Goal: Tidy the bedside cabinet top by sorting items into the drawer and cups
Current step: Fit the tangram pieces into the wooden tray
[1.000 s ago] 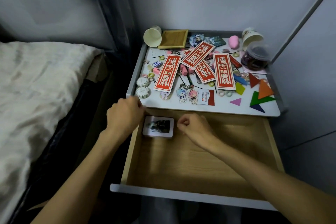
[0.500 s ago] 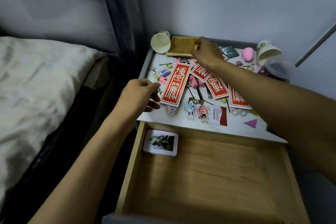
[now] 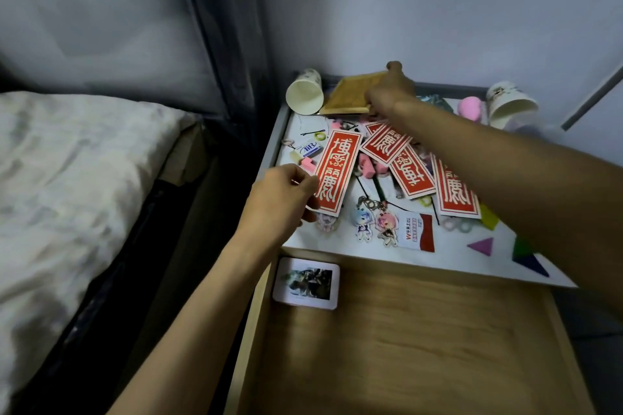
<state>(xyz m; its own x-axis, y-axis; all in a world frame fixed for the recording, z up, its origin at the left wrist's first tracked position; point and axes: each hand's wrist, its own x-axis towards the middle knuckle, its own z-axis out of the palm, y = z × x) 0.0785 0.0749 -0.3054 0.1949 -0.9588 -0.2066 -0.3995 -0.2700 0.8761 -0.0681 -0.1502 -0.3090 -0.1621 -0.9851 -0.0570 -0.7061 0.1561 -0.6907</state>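
Standing open below the cluttered cabinet top [image 3: 305, 248], the drawer [image 3: 421, 347] held only a small framed picture [image 3: 306, 283] in its near-left corner. The wooden tray [image 3: 350, 96] lay flat at the back of the top, far from the drawer, its long side running left-right. The right hand [image 3: 391, 89] had closed on the tray's right edge. The left hand [image 3: 281, 202], nearer the drawer, pinched the near end of a red card [image 3: 335, 172] whose long axis ran away from the person.
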